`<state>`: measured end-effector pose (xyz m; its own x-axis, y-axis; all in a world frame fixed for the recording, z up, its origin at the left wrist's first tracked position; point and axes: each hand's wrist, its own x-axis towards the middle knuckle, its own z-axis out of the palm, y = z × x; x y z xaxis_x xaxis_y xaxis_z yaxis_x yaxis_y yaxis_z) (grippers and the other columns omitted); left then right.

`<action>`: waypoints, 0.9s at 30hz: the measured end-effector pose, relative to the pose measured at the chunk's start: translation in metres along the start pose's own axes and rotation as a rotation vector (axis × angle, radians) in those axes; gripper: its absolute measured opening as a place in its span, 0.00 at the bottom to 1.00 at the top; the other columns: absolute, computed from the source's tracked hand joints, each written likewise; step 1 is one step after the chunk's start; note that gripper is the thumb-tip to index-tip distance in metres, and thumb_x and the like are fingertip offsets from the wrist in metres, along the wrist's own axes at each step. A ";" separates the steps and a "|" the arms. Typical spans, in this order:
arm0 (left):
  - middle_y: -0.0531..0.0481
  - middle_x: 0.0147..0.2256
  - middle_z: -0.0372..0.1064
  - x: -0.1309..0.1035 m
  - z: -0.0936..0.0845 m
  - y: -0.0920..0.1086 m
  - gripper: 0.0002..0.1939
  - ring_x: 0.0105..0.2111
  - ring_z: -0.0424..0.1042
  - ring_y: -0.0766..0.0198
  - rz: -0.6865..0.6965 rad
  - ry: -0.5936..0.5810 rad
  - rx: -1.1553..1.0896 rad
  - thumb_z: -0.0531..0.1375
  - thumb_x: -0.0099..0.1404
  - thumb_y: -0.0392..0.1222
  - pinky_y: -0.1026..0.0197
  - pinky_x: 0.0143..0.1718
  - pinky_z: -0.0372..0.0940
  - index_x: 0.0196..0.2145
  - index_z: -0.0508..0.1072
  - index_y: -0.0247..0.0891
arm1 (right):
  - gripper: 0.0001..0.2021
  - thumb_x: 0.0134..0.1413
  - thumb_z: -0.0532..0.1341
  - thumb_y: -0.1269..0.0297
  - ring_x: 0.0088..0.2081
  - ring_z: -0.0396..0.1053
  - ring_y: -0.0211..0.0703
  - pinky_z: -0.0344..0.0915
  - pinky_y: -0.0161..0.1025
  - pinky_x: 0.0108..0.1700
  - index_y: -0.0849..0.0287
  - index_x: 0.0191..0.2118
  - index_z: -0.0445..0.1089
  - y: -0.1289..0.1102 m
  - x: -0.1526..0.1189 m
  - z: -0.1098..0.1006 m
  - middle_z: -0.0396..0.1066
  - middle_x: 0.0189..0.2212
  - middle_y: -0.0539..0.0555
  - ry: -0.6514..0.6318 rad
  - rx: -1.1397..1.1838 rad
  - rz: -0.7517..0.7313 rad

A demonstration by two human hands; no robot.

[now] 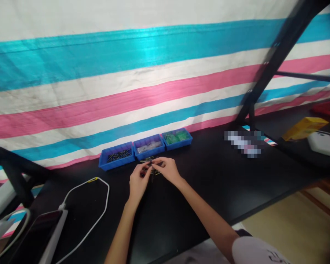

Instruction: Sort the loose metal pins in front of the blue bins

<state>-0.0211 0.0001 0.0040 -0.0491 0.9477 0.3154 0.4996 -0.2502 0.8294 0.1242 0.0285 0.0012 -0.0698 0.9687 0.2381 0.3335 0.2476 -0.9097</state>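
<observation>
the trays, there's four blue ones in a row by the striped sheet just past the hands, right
Not quite: the head view shows three blue trays, not four. They do sit in a row by the striped sheet, just past the left hand and right hand.

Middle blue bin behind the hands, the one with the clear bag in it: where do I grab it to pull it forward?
Take the middle blue bin by its near front rim, coming from the front and above. Its two side walls sit against the neighbouring bins, and the striped sheet hangs close behind, so probably only the front lip is free.
</observation>
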 end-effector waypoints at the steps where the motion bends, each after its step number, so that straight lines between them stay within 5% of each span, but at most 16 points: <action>1: 0.49 0.35 0.68 0.000 -0.001 0.001 0.14 0.27 0.66 0.67 -0.008 -0.007 -0.018 0.58 0.59 0.47 0.67 0.25 0.62 0.40 0.72 0.39 | 0.10 0.46 0.63 0.61 0.21 0.64 0.34 0.57 0.31 0.23 0.56 0.36 0.75 0.001 0.001 0.001 0.75 0.29 0.50 -0.008 0.046 0.005; 10: 0.47 0.32 0.70 0.000 -0.001 0.008 0.14 0.25 0.66 0.67 -0.143 -0.015 -0.257 0.61 0.55 0.47 0.69 0.18 0.59 0.35 0.75 0.36 | 0.14 0.44 0.64 0.57 0.34 0.72 0.44 0.67 0.36 0.34 0.63 0.34 0.75 -0.002 0.002 0.004 0.75 0.32 0.57 -0.034 0.408 0.090; 27: 0.51 0.25 0.66 -0.001 -0.003 0.017 0.14 0.21 0.62 0.71 -0.250 0.091 -0.509 0.61 0.54 0.47 0.71 0.16 0.55 0.35 0.72 0.34 | 0.10 0.40 0.67 0.61 0.28 0.68 0.40 0.63 0.36 0.29 0.61 0.30 0.76 -0.013 -0.006 0.007 0.74 0.28 0.54 -0.180 0.457 0.111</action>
<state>-0.0147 -0.0055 0.0192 -0.1979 0.9750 0.1007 -0.0155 -0.1058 0.9943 0.1137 0.0192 0.0092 -0.2322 0.9669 0.1055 -0.0948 0.0855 -0.9918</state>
